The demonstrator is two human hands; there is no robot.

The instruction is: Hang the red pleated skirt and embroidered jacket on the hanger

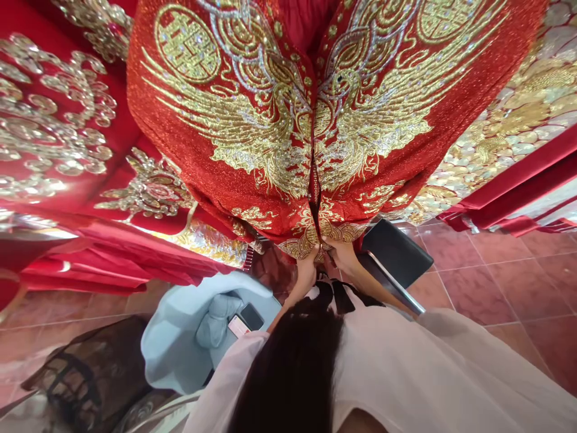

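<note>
In front of me hangs a red jacket [189,144] with gold phoenix and round medallion embroidery. Its front zipper [314,180] runs down the middle, with a narrow gap between the edges near the hem. Both hands meet at that hem, close together. My left hand [307,264] pinches the left front edge at the bottom of the zipper. Just beside it, my right hand [340,251] has its thumb and fingers closed on the right front edge. Whether either hand also holds the zipper pull is too small to tell.
Other red garments [58,120] with gold and jewelled work hang to the left, and a gold-scaled garment [500,126] hangs right. A light blue chair [175,337] holds a cushion and two phones. A black seat [396,252] with a metal rail stands on the tiled floor [491,282].
</note>
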